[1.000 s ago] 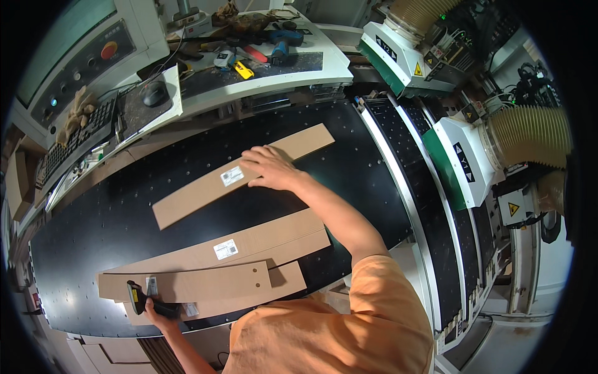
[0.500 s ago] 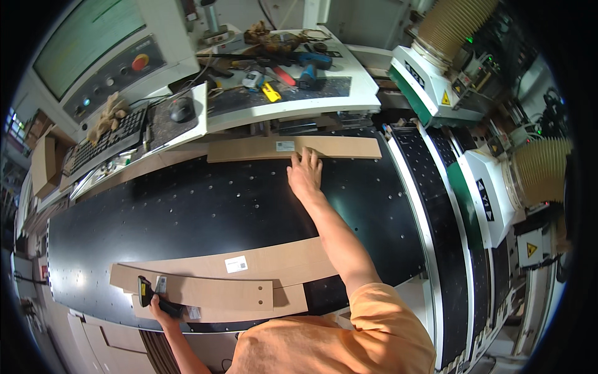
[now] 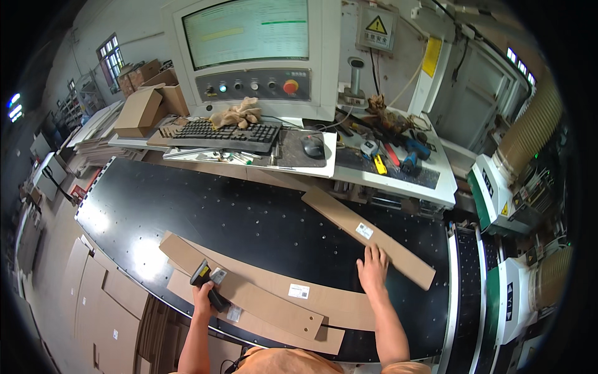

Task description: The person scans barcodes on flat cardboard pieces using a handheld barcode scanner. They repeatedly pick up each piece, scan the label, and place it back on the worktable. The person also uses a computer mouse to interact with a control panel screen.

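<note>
My left hand (image 3: 201, 298) is closed around the black handle of a barcode scanner (image 3: 200, 274), above the near wooden boards. One narrow board with two holes (image 3: 268, 304) lies on top there. Under it are a longer board with a white label (image 3: 349, 306) and another board (image 3: 330, 343) nearest me. My right hand (image 3: 373, 269) has its fingers stretched out at the near edge of a separate labelled board (image 3: 336, 215), which lies slanted across the far right of the black table. The fingertips touch this board.
The perforated black table (image 3: 261, 218) spans the middle. Behind it stand a control panel with a screen (image 3: 249, 37), a keyboard (image 3: 224, 134), a mouse (image 3: 313, 147) and a tool-strewn shelf (image 3: 430, 174). Machine heads with hoses (image 3: 507, 299) flank the right; stacked panels (image 3: 112, 311) stand lower left.
The far board has turned from lying along the back edge to a slant, its right end nearer me. My right hand moved with it. My view has swung left; the scanner stays in my left hand.
</note>
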### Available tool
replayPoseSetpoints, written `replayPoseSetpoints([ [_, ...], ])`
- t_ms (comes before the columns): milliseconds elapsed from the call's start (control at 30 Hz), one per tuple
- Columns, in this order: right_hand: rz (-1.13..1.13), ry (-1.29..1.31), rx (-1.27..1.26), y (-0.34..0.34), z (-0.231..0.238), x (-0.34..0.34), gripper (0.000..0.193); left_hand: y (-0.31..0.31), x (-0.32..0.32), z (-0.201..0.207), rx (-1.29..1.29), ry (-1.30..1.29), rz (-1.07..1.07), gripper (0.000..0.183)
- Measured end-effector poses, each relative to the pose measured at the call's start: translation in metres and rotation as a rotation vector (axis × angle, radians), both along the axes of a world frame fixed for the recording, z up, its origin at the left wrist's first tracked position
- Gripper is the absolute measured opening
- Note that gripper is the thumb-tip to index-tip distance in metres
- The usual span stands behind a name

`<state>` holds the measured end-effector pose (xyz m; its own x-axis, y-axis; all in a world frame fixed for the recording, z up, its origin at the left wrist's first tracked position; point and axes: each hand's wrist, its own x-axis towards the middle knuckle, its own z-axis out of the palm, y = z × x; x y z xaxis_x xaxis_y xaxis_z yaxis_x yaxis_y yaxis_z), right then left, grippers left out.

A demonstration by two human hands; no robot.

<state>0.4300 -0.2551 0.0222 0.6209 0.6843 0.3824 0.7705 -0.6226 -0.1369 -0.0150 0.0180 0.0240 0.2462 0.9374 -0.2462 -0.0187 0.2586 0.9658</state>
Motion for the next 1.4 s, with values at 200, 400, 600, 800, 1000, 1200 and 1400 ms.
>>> replayPoseSetpoints([
  [200,0.043,0.216,-0.001,0.007,0.034,-0.02,0.044,-0.001,0.001,0.003,-0.009,-0.066,-0.037,0.036],
  [400,0.261,-0.046,0.351,0.125,0.139,0.006,0.042,0.0,0.0,0.0,0.032,-0.094,-0.072,0.034],
  [600,0.167,0.0,0.407,0.299,0.213,0.026,0.055,0.0,0.001,0.0,0.043,-0.16,-0.075,0.036],
  [800,-0.002,0.15,0.228,0.347,0.192,0.044,0.056,-0.001,-0.002,0.0,0.014,-0.16,-0.084,0.035],
  [1000,0.019,0.106,0.252,0.348,0.178,0.052,0.048,-0.003,0.0,0.006,-0.015,-0.165,-0.076,0.036],
  [1200,0.015,0.096,0.234,0.348,0.179,0.05,0.045,-0.002,-0.001,0.008,-0.019,-0.153,-0.096,0.037],
  [1400,0.019,0.105,0.253,0.348,0.178,0.05,0.044,-0.002,-0.002,0.002,-0.009,-0.155,-0.093,0.038],
])
